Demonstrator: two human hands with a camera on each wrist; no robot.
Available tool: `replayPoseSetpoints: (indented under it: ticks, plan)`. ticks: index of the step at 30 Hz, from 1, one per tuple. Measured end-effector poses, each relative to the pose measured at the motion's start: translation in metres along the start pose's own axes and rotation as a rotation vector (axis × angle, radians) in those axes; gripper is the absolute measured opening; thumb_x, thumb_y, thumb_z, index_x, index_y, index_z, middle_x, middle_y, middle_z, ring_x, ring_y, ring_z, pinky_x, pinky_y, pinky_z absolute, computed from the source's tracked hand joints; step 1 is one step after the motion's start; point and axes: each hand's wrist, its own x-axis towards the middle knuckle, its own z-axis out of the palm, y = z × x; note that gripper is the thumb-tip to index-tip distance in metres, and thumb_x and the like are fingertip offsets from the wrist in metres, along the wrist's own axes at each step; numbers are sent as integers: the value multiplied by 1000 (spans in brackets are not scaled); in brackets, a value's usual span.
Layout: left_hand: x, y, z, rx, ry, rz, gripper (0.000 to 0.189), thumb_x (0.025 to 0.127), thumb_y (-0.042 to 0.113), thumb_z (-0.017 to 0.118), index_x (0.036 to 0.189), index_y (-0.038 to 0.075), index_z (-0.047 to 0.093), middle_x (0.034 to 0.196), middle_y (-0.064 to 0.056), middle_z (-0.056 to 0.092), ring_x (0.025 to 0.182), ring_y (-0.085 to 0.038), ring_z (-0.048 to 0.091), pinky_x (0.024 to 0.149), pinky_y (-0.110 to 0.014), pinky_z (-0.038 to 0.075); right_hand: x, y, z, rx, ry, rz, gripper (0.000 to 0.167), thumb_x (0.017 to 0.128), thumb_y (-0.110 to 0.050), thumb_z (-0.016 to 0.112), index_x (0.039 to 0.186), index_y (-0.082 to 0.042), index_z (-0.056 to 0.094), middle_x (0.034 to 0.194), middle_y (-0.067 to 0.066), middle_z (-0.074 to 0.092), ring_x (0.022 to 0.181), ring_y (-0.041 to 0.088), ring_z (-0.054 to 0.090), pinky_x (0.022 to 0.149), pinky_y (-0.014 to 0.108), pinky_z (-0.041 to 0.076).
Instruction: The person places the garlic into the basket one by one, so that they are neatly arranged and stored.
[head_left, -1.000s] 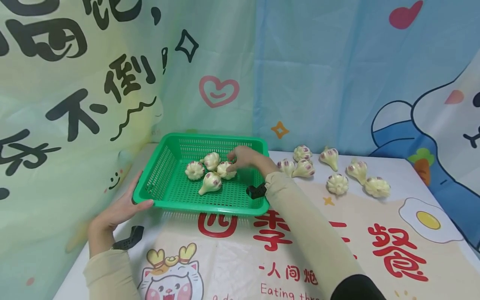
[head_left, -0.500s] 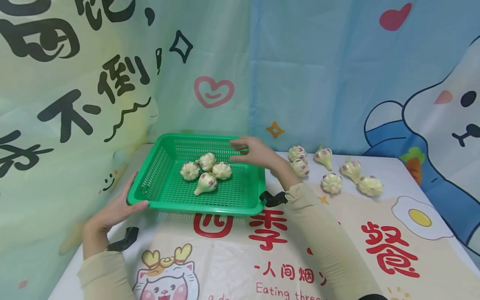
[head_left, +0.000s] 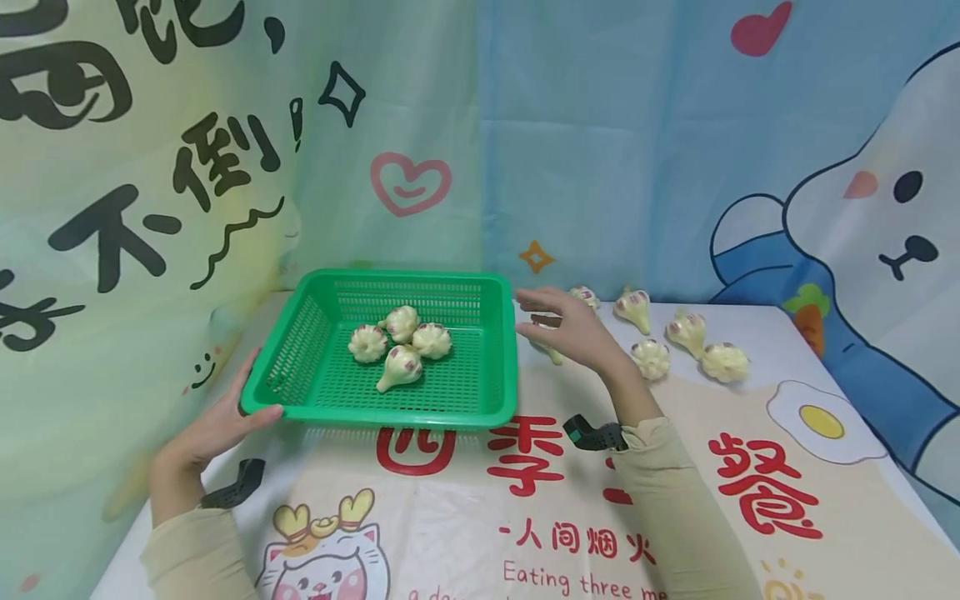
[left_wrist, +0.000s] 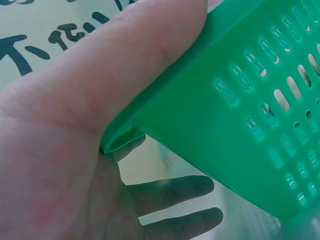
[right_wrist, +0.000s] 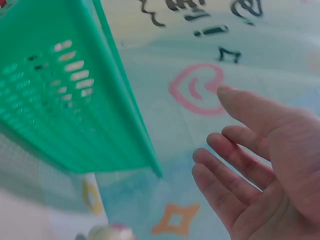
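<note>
The left hand [head_left: 213, 427], as I watch from afar, sits at the near left corner of the green basket [head_left: 375, 416], thumb along its rim and fingers straight and spread outside; I judge this light contact, no clench, is there to steady it. The right hand [head_left: 573, 329] hovers just beside the basket's right side, fingers loosely bent, holding nothing. Four garlic bulbs [head_left: 400, 367] cluster inside, where the walls should stop them rolling. The loose bulbs [head_left: 650, 359] lie rightward on the worktop [head_left: 757, 327], handy for that right hand, I reckon; it partly hides some.
</note>
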Motion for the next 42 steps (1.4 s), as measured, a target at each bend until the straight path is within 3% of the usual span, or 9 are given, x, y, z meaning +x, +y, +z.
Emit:
replayPoseSetpoints:
  ticks: [5, 13, 19, 23, 31, 37, 42]
  plan:
    - [-1, 1, -1, -4, -6, -1, 94, 93, 29, 56, 149, 37, -19, 153, -28, 2, 133, -46, 13, 99, -70, 18, -26, 23, -13, 10, 69, 75, 59, 89, -33, 66, 142, -16, 46, 141, 9, 49, 127, 28, 49, 103, 41, 42]
    - [0, 1, 0, -18, -12, -6, 94, 94, 30, 56, 148, 38, -20, 154, -27, -2, 134, -47, 9, 100, -72, 15, -60, 54, -42, -72, 115, 136, 57, 92, -31, 63, 142, -13, 45, 143, 11, 47, 128, 28, 48, 100, 42, 43]
    - [0, -2, 0, -29, -19, 31, 93, 94, 26, 56, 149, 37, -18, 151, -27, 7, 130, -43, 16, 100, -70, 16, -81, 69, -60, -121, 141, 207, 59, 92, -37, 61, 144, -17, 42, 145, 11, 45, 127, 30, 49, 99, 42, 42]
    - [0, -2, -2, -29, -15, 7, 92, 94, 28, 55, 148, 39, -19, 149, -27, 9, 128, -43, 19, 99, -70, 18, -90, 78, -68, -134, 175, 238, 58, 92, -39, 60, 143, -16, 44, 141, 13, 48, 126, 30, 50, 99, 43, 43]
    - [-1, -2, 0, -32, -31, 8, 90, 95, 27, 53, 147, 44, -18, 152, -26, 0, 131, -47, 10, 98, -73, 13, -99, 83, -81, -160, 212, 279, 60, 92, -39, 60, 142, -9, 44, 139, 17, 49, 127, 35, 48, 101, 49, 40]
    - [-3, -1, 1, -78, -29, -25, 89, 96, 27, 51, 146, 43, -20, 154, -26, -5, 130, -40, 11, 100, -71, 11, -105, 84, -92, -184, 256, 319, 62, 92, -43, 59, 143, -12, 42, 141, 18, 47, 129, 36, 45, 101, 52, 39]
    - [-1, -1, -1, -32, -19, -18, 89, 96, 26, 52, 147, 41, -19, 153, -25, -5, 128, -36, 14, 102, -64, 15, -118, 95, -103, -207, 339, 332, 60, 93, -40, 58, 143, -10, 43, 141, 17, 47, 128, 34, 45, 101, 50, 39]
